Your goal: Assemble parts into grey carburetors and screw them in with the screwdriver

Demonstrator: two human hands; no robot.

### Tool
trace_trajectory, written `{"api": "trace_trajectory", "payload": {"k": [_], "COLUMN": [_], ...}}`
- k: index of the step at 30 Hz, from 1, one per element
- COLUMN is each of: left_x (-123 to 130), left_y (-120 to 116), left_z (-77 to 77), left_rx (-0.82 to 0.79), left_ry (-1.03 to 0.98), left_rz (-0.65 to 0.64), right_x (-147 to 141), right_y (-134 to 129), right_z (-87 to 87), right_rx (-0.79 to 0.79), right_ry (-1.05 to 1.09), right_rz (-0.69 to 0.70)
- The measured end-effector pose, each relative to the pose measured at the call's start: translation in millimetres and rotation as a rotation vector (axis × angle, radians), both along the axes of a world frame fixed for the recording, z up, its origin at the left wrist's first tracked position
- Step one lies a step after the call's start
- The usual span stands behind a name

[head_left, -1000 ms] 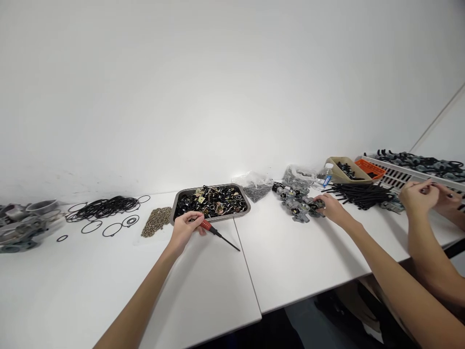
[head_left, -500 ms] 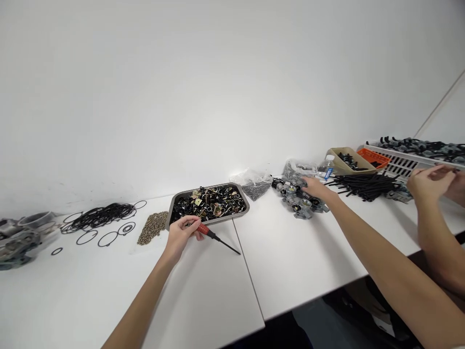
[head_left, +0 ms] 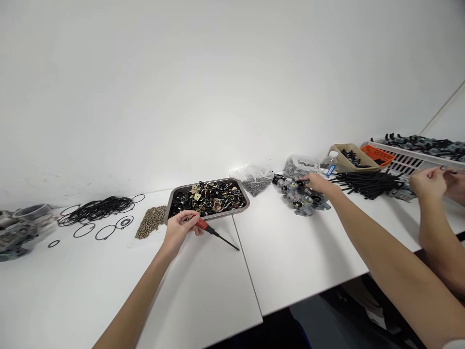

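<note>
The left hand grips the screwdriver, its tip at no part. The right hand is at the castings on the table; whether it grips one, I cannot tell. None is lifted out yet, so handling seems early. One second ago this hand was at the pile's right edge; now it is farther back.

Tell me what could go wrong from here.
The left hand holds the red-handled screwdriver close to the metal tray; a knock might scatter its small parts. The loose brass-coloured pieces beside that hand could be swept aside too. At the right hand, the carburetor-like castings lie heaped, so pulling one might dislodge others.
</note>
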State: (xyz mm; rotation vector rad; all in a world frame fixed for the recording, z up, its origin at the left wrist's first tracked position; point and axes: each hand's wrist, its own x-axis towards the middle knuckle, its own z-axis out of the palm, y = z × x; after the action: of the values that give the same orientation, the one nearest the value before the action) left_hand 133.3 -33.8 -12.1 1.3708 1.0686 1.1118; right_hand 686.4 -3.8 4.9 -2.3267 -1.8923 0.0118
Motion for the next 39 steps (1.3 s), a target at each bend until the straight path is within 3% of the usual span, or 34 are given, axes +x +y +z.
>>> {"api": "trace_trajectory", "payload": {"k": [7,12,16,22,26,29,33,36,39], "left_x": [0,2,2,3,3,1,0,0,1], "left_y": [-1,-3,-3,-2,-2,-1,2,3,1], "left_z": [1.3,3.6,3.4,3.5,3.0,1.7,-0.4,-1.5,-1.7], "left_rx": [-0.013,-0.005,-0.019,-0.029,-0.024,-0.017,0.003,0.012,0.015], "left_ry": [-0.010,-0.013,-0.027,-0.021,-0.023,-0.019,-0.006,-0.011,-0.025], "left_rz": [-0.007,-0.002,0.010,0.010,0.006,0.004,0.000,0.001,0.001], "right_x": [-2,-41,-70,-52,-48,-60,-79,-86,-88], "right_y": [-7,-12,-9,5,9,-7,-56,-91,-105], "right_z": [1.5,15.7,12.3,-5.3,-3.1,6.0,14.1,9.4,-2.9], "right_rx": [0.006,0.127,0.015,0.047,0.031,0.051,0.083,-0.014,0.110], "right_ry": [-0.010,0.009,0.010,0.018,-0.025,-0.020,0.036,0.034,-0.043], "right_rz": [0.051,0.182,0.243,0.230,0.247,0.210,0.215,0.274,0.308]}}
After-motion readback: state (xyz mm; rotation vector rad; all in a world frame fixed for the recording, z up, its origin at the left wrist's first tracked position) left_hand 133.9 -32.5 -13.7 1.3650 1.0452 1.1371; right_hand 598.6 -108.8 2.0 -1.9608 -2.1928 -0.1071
